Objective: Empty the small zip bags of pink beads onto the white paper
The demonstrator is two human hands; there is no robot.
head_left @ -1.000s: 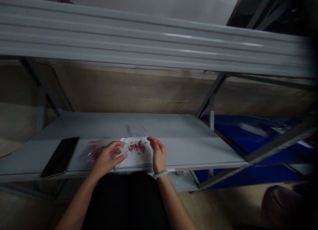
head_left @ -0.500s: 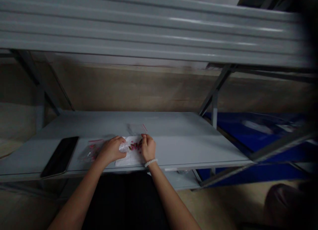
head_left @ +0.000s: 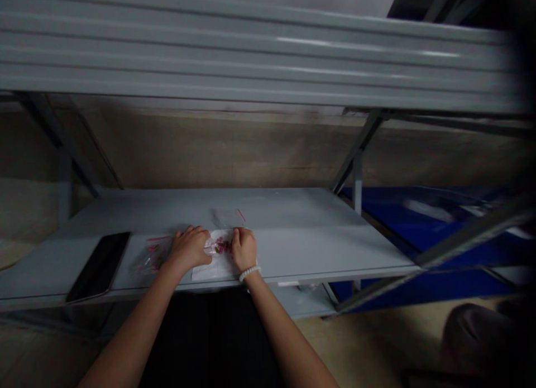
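Note:
Small red and dark pieces lie in a cluster on a white paper sheet near the shelf's front edge. My left hand is curled around a crumpled clear plastic bag at the left of the cluster. At its right side rests my right hand, a pale bead bracelet on the wrist; its fingers are closed, and what they pinch, if anything, is hidden. Left of my left hand lies a clear zip bag with red pieces inside. Behind the paper is another clear zip bag with a red strip.
A dark phone or tablet lies on the left of the grey shelf. A ridged metal shelf hangs overhead. Slanted grey braces stand at the sides, with a blue surface beyond the right one.
My right hand has moved slightly left, closer to my left hand, and covers part of the pieces. The view has shifted slightly.

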